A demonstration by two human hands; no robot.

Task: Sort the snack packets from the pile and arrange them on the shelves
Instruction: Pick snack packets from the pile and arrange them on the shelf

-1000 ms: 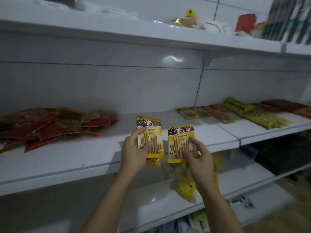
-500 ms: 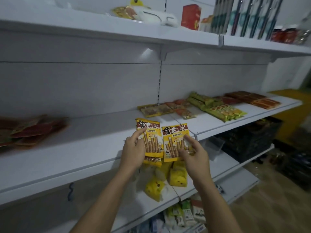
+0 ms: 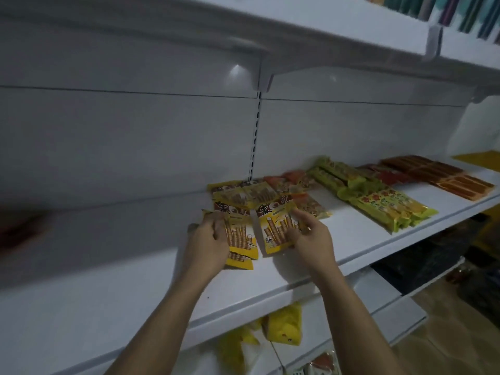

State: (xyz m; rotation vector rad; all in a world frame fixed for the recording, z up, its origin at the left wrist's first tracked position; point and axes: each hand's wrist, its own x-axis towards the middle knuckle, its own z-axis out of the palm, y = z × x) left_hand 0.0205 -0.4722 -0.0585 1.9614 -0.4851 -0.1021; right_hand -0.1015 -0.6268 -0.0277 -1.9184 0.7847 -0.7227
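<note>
Just below the slotted metal upright [image 3: 254,147] in the white back panel, both hands work over the white metal middle shelf [image 3: 135,301]. The left hand [image 3: 205,243] has its fingers curled round the left edge of a yellow-and-brown foil packet of wafer rolls [image 3: 240,236]. A second like packet seems to lie beneath it, its bottom edge peeking out, though blur leaves that unsure. The right hand [image 3: 311,239] pinches the right edge of a matching yellow wafer-roll packet [image 3: 274,226], thumb on top.

Both held packets sit side by side, nearly touching, low over the shelf. Whether they rest on it I cannot tell. Their top ends overlap a row of the same yellow packets [image 3: 238,193] lying flat at the foot of the upright, which fills the space behind.

Right of the upright lie orange-red packets [image 3: 295,180], then long green-yellow packets [image 3: 392,209], then flat brown-orange packets [image 3: 438,171] furthest out. Far left of it shows a blurred red smear [image 3: 21,226]. Below, yellow plastic bags [image 3: 286,326] sit on a lower shelf [image 3: 392,318]. Above right, coloured boxes [image 3: 460,12] stand on the top shelf [image 3: 324,31].
</note>
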